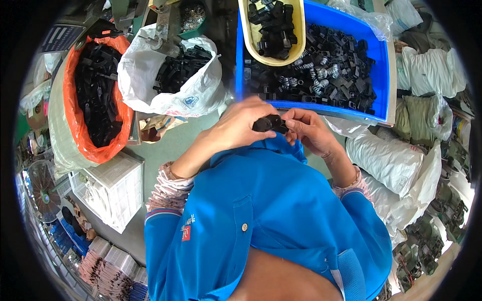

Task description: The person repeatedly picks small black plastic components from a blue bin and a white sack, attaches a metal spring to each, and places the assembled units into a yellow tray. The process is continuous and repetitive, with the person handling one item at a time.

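Observation:
A small black plastic part (269, 123) is held in front of my chest, just short of the blue bin. My left hand (240, 124) is closed around its left end, with the fingers curled over it. At the other end, the thumb and fingers of my right hand (312, 131) pinch the part. Its exact kind is hard to make out, since my fingers cover much of it. Beyond my hands, the blue bin (321, 107) contains many black plastic pieces (346, 70) and a cluster of metal coil springs (321, 78).
A yellow tub (299, 47) of black parts rests over the bin's far left. To the left stand a white sack (135, 83) and an orange-lined sack (125, 128), both with black parts. A white crate (118, 188) sits below them. Stuffed white sacks (386, 155) lie at right.

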`<action>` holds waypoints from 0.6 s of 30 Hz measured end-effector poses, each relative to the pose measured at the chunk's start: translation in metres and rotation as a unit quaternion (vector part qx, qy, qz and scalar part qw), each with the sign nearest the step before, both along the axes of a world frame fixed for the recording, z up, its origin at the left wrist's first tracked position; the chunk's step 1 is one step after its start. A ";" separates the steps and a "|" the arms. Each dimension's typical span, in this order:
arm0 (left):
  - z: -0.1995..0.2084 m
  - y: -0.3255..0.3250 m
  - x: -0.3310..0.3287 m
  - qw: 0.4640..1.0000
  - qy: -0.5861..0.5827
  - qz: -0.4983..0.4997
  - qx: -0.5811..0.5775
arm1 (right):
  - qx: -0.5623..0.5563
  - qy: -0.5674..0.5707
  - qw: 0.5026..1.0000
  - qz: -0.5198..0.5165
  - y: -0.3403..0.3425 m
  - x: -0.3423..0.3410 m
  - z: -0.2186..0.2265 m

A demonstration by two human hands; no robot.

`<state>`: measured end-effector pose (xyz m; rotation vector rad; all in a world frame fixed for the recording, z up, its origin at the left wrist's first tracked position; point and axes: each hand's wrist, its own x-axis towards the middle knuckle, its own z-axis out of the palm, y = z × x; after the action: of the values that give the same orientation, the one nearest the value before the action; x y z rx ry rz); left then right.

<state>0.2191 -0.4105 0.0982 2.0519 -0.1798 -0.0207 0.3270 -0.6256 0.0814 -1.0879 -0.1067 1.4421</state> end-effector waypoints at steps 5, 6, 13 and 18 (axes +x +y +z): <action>-0.005 -0.007 -0.009 0.981 0.093 0.087 -0.146 | -0.051 -0.145 0.987 0.054 0.008 0.021 0.004; -0.007 -0.009 -0.010 0.969 0.079 0.117 -0.201 | -0.053 -0.305 0.951 0.024 0.009 0.032 -0.020; -0.024 0.000 -0.019 0.836 0.161 0.248 -0.463 | -0.214 -0.733 0.616 0.193 0.068 0.086 -0.079; -0.029 0.002 -0.016 0.831 0.109 0.278 -0.469 | -0.232 -0.727 0.589 0.268 0.079 0.093 -0.097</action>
<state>0.2032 -0.4085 0.0689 1.0323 0.4801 0.1655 0.4202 -0.5466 -0.0158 -2.6287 -1.3902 0.6128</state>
